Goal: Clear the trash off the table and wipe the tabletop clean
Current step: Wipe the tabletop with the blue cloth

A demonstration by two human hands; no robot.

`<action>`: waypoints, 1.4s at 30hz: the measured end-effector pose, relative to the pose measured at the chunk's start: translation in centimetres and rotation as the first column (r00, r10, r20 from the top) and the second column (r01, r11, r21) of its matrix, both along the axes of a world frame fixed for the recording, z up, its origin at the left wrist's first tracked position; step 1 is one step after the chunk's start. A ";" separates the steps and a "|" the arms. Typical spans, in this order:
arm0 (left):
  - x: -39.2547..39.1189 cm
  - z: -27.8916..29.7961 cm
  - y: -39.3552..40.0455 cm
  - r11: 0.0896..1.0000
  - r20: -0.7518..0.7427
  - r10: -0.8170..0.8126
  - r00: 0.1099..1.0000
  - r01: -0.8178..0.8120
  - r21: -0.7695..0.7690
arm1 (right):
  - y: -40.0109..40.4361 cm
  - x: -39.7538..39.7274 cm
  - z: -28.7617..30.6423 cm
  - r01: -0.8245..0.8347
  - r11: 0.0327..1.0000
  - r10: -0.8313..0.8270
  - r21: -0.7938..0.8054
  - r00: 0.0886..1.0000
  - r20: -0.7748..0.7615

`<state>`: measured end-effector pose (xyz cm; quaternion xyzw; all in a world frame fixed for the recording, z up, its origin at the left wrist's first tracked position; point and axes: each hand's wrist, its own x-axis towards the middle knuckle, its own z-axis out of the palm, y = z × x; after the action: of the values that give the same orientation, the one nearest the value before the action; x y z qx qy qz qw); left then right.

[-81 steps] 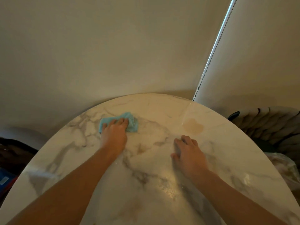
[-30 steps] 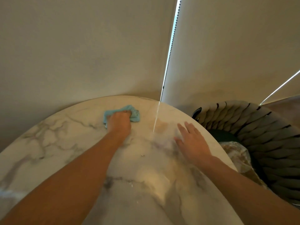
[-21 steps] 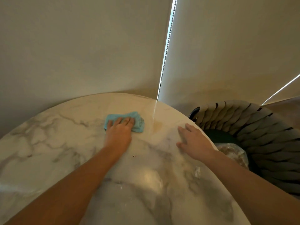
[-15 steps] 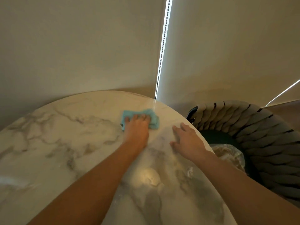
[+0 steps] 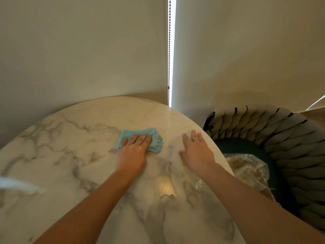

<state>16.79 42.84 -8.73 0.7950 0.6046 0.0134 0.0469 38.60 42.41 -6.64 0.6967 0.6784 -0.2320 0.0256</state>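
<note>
A round white marble table [image 5: 58, 155] fills the lower part of the view. On its far right part lies a crumpled light-blue cloth [image 5: 154, 140]. My left hand [image 5: 133, 152] presses flat on the cloth with straight fingers, covering most of it. My right hand [image 5: 197, 152] rests flat on the bare tabletop just right of the cloth, close to the table's right edge, fingers spread and holding nothing.
A woven-back chair [image 5: 274, 138] stands against the table's right edge, with a clear plastic bag [image 5: 249, 169] lying on its dark seat. Roller blinds hang behind the table, with a bead chain [image 5: 169, 50] in the bright gap between them.
My left hand has slid the cloth to the right across the far side of the table, over the tan stain spot, which no longer shows. My right hand stayed flat near the right edge.
</note>
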 end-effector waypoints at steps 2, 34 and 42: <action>1.2 0.7 2.1 0.991 0.022 0.127 0.992 -0.126 -0.042 | 0.1 0.1 0.3 0.000 1.000 0.000 0.005 1.000 -0.005; 3.3 2.0 -7.7 0.994 -0.026 -0.099 0.995 0.098 -0.046 | -12.6 6.8 3.8 -0.094 0.995 0.092 -0.027 0.992 -0.085; 10.5 1.2 -9.7 0.956 0.032 -0.292 0.956 0.293 -0.019 | -15.4 5.8 3.7 -0.002 0.997 -0.007 -0.076 0.994 -0.113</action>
<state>27.32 33.11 -7.51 0.8748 0.4798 0.0106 0.0663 44.40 26.99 -2.91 0.6817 0.6687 -0.2967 0.0130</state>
